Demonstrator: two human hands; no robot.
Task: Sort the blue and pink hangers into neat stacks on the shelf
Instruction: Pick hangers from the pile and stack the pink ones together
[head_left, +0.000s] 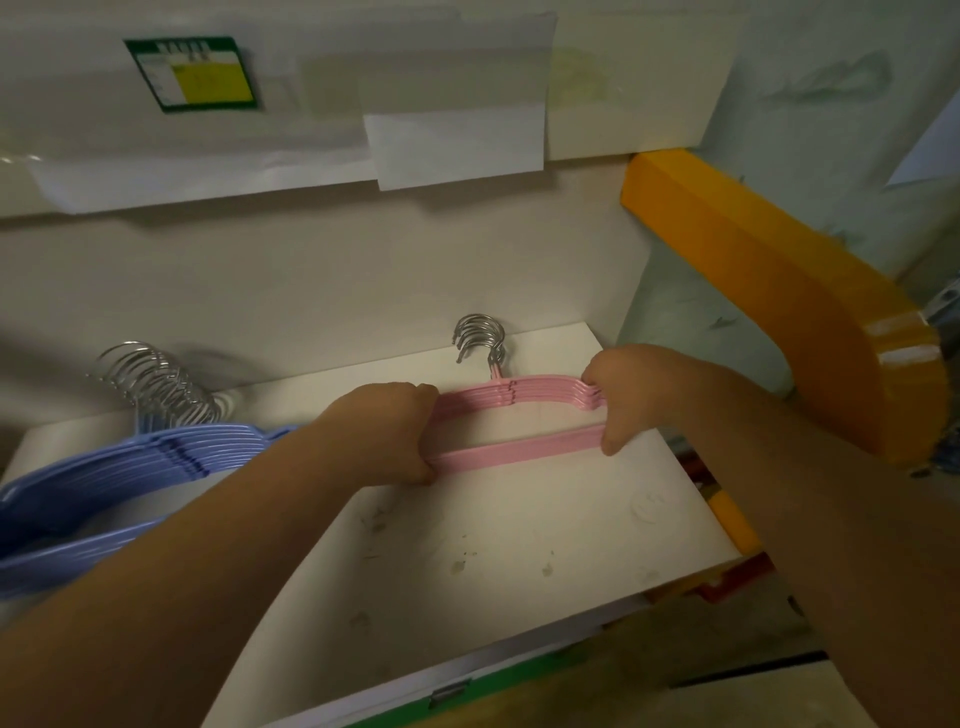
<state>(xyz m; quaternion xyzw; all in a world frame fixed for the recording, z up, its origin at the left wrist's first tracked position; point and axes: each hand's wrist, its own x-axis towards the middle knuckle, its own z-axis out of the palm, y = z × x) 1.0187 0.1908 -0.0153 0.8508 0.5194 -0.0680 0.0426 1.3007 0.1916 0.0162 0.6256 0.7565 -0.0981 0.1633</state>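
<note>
A stack of several pink hangers (519, 400) lies at the back of the white shelf (519, 535), its metal hooks (480, 338) against the wall. My left hand (387, 428) grips the stack's left end, fingers curled round it. My right hand (621, 392) grips its right end the same way. To the left lies a stack of several blue hangers (130, 467), fanned out a little, with its metal hooks (161, 384) pointing toward the back wall. My left forearm crosses over the blue stack's right end.
A thick yellow beam (789, 301) slants down on the right, close to my right arm. Papers and a green-framed label (192, 73) hang on the wall above the shelf. Red and yellow items (727, 519) show below the shelf's right edge.
</note>
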